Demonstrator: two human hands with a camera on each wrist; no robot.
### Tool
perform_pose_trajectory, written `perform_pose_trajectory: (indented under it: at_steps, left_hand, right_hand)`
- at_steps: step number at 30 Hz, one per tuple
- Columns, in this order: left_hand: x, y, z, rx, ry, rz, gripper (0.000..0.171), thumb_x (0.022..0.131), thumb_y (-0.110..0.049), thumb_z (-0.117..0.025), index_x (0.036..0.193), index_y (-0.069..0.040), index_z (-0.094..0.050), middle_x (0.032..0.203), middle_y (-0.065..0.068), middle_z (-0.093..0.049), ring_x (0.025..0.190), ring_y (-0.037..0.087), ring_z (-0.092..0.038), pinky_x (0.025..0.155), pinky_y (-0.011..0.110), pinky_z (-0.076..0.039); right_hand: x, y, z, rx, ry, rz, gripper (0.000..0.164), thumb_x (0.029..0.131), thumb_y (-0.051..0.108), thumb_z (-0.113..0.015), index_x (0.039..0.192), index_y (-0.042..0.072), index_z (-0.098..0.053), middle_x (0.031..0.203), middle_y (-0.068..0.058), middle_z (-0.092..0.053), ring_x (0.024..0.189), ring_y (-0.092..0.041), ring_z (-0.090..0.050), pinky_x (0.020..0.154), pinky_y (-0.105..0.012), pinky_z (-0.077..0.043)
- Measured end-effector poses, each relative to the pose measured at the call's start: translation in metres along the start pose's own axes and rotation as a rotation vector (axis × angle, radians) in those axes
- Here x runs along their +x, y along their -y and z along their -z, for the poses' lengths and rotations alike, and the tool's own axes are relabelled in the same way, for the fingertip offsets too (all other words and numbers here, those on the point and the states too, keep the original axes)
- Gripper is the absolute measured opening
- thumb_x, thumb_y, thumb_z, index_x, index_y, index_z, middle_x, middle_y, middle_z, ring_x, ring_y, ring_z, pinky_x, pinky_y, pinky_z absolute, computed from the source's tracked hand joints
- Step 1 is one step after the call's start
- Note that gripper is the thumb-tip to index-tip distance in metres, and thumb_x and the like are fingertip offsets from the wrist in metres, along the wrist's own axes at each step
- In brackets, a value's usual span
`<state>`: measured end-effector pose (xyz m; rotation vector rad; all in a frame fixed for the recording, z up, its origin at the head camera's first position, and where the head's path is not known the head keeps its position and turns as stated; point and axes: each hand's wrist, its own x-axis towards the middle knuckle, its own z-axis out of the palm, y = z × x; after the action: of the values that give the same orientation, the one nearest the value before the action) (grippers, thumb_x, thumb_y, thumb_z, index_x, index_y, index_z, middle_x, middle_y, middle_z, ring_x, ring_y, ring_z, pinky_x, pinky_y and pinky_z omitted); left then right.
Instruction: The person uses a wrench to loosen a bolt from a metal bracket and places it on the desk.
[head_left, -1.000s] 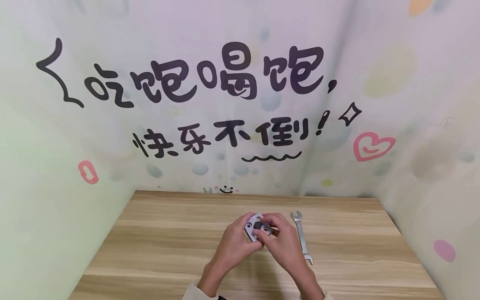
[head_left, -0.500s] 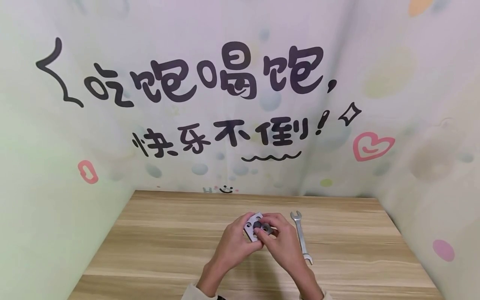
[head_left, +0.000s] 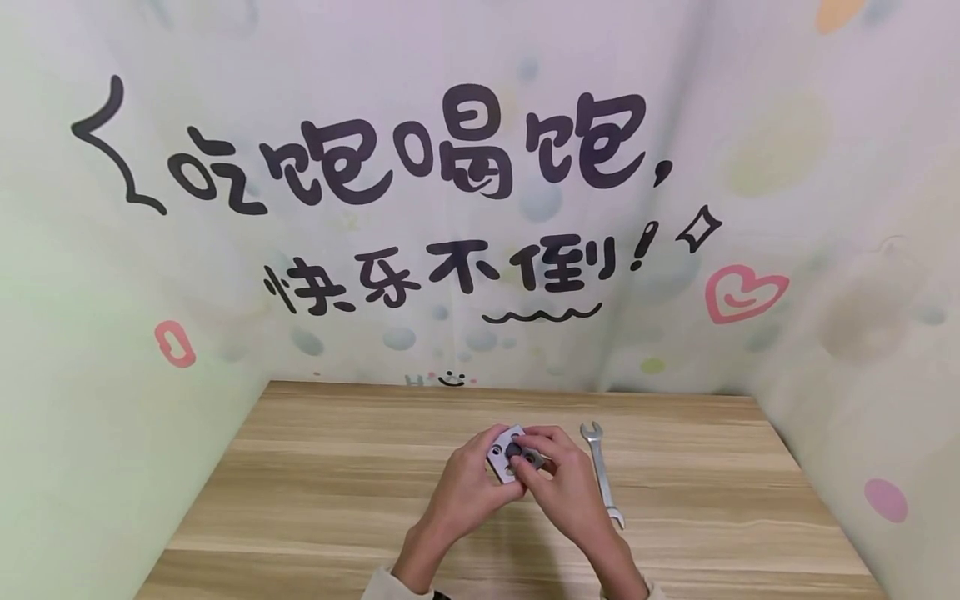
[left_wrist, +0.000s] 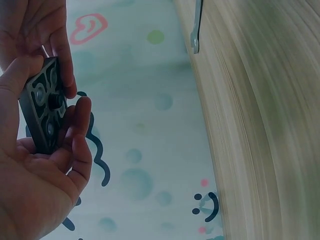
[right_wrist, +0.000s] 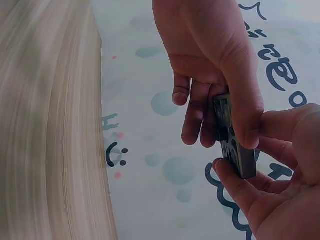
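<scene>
A flat, square-looking metal plate with round holes is held up over the table in both hands. In its middle sits a dark round piece, like a knob or bolt head. The left hand grips the plate by its edges. With thumb and forefinger the right hand pinches the dark piece. The left wrist view shows the plate's other face, which has dark recesses and a short dark stub at its centre. Fingers hide part of the plate in every view.
A silver double-ended open wrench lies on the wooden table, just right of the right hand. A printed cloth wall with large black characters rises behind the table and along its sides.
The right thumb and forefinger have shifted slightly around the dark centre piece, whose visible outline looks a little different. Plate, left hand and wrench stay in nearly the same place.
</scene>
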<state>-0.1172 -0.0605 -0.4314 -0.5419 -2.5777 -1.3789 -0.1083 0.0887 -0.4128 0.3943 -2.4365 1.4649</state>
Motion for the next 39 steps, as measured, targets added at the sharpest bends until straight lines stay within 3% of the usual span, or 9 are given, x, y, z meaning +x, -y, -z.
perform_pose_trajectory:
  at_steps: [8,15,21,28,39]
  left_hand:
    - [0.0003,-0.001,-0.0009,0.002,-0.013,-0.009,0.059,0.068,-0.029,-0.074,0.121,-0.02,-0.051,0.106,-0.008,-0.056,0.086,0.006,-0.053,0.073,0.032,-0.048]
    - [0.0007,-0.0019,-0.0022,0.013,-0.017,-0.006,0.059,0.067,-0.03,-0.074,0.12,-0.021,-0.051,0.105,-0.009,-0.056,0.084,0.005,-0.053,0.071,0.022,-0.045]
    - [0.0007,-0.0026,-0.0019,0.015,-0.015,0.003,0.059,0.067,-0.03,-0.073,0.121,-0.022,-0.051,0.105,-0.009,-0.055,0.084,0.005,-0.053,0.07,0.022,-0.045]
    - [0.0003,-0.0026,-0.0013,0.002,-0.005,0.018,0.059,0.068,-0.03,-0.073,0.122,-0.022,-0.05,0.106,-0.009,-0.055,0.085,0.006,-0.052,0.072,0.03,-0.048]
    - [0.0009,-0.0017,-0.0012,-0.01,0.009,0.013,0.058,0.07,-0.032,-0.072,0.122,-0.022,-0.049,0.106,-0.01,-0.055,0.086,0.005,-0.052,0.07,0.029,-0.049]
  right_hand:
    - [0.0001,-0.0012,0.0,0.011,-0.011,-0.015,0.029,0.072,0.014,-0.074,0.1,0.018,-0.064,0.1,0.005,-0.057,0.089,-0.01,-0.059,0.069,-0.025,-0.051]
    - [0.0003,0.0,-0.0022,-0.02,-0.065,-0.01,0.024,0.069,0.017,-0.077,0.088,0.019,-0.062,0.097,0.005,-0.058,0.085,-0.009,-0.059,0.067,-0.022,-0.05]
    - [0.0004,0.0041,-0.002,-0.03,-0.075,-0.009,0.021,0.07,0.013,-0.076,0.084,0.02,-0.062,0.099,0.003,-0.059,0.085,-0.008,-0.06,0.066,-0.022,-0.05]
    - [0.0002,0.0016,-0.0009,-0.018,-0.05,0.005,0.021,0.073,0.011,-0.073,0.09,0.019,-0.065,0.102,0.003,-0.058,0.087,-0.008,-0.06,0.067,-0.023,-0.05]
    - [0.0009,-0.0008,0.0028,0.02,0.008,-0.003,0.022,0.077,0.008,-0.069,0.096,0.017,-0.068,0.105,0.003,-0.057,0.097,-0.011,-0.056,0.071,-0.026,-0.05]
